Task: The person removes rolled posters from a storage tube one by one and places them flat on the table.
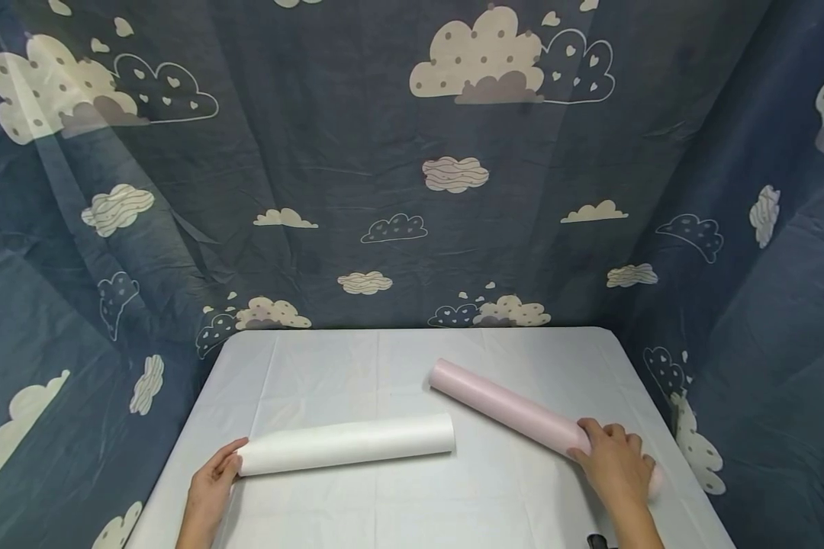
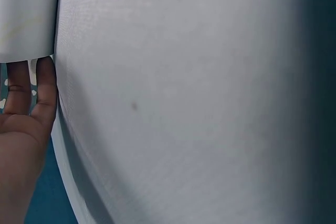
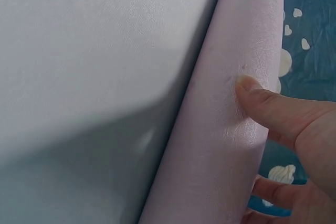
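Observation:
A white roll [image 1: 346,444] of smooth sheet material lies across the left and middle of the table, slightly tilted. At its left end my left hand [image 1: 213,480] holds the rim; in the left wrist view two fingers [image 2: 46,87] reach up to the end of the roll, some fingertips hidden. To the right, a pale pink roll [image 1: 504,404] lies slanted, its far end toward the table's middle. My right hand [image 1: 616,461] grips it near its near end. The right wrist view shows the thumb [image 3: 257,95] pressing the pink surface, with other fingers on the roll's far side.
A white cloth-like cover lies over the table [image 1: 384,511]. Dark blue curtains [image 1: 357,137] with cloud prints hang behind and at both sides. A small black object [image 1: 597,540] shows at the bottom edge beside the right wrist.

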`<state>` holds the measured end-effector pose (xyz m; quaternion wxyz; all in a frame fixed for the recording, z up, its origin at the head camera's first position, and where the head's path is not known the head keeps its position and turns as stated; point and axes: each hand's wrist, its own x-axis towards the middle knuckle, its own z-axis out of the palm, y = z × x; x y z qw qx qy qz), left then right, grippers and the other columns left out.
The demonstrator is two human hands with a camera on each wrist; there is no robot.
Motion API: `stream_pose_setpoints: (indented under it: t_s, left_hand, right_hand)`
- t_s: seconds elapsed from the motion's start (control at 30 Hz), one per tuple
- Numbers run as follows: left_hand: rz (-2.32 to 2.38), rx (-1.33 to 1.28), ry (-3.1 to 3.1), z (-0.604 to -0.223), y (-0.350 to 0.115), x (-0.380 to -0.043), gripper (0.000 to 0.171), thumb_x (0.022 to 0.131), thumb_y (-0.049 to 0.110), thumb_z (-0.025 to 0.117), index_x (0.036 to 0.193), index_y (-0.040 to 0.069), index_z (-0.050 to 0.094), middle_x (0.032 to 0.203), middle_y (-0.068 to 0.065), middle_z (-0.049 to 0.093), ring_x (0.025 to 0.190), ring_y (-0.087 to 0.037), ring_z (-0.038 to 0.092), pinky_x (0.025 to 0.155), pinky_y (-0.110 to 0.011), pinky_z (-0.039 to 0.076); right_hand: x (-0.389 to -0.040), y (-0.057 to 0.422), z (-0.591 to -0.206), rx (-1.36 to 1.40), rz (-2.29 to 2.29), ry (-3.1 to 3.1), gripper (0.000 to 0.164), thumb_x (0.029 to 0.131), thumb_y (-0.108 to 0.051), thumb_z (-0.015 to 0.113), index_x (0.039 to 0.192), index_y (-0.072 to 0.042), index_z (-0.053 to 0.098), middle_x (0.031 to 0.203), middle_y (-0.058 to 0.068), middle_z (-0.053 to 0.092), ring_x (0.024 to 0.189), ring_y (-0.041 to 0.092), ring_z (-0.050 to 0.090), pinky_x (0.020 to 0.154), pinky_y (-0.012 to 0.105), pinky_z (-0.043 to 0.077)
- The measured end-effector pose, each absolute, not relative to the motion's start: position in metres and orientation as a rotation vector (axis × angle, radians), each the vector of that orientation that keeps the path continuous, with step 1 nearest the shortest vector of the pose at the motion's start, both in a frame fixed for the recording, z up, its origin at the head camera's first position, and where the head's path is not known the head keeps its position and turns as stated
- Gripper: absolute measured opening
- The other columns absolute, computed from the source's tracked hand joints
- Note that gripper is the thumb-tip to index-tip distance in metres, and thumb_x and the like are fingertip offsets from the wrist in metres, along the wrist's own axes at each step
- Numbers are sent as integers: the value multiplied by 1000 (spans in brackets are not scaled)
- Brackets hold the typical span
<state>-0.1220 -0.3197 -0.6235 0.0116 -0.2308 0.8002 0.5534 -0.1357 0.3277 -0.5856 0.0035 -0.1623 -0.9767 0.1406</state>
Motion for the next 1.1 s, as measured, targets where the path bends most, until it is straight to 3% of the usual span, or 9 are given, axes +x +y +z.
stream_pose_setpoints:
  t_s: [0.27,0.5,0.8,1.1]
  left_hand:
    - [1741,-690,2498,-626,-316,-124,44,110,23,61,151,8,58,128,0,76,97,22,56,86,-9,54]
    - [1781,-683,2466,-625,-310,-125,43,109,17,60,151,7,59,122,4,75,98,22,57,87,-9,55]
    - [1776,-676,2455,-629,-301,-131,42,108,13,62,150,7,60,127,-5,74,97,22,58,90,-11,56]
    - [1794,-647,2461,-627,-292,-133,41,108,15,62,148,7,62,125,-5,75,100,16,61,89,-12,57]
  right_hand:
    - [-148,321,-594,-474,425,-2982,59,88,-27,86,140,-9,62,134,36,54,125,60,44,99,80,37]
    - [-160,313,-599,-441,419,-2929,59,88,-25,87,139,-10,62,135,36,53,126,60,44,102,81,34]
    - [-180,304,-599,-373,460,-2887,59,87,-21,88,139,-11,63,138,34,53,130,59,43,106,81,31]
    - [-204,294,-598,-342,472,-2884,58,87,-18,88,138,-10,63,139,33,54,130,57,43,106,77,33]
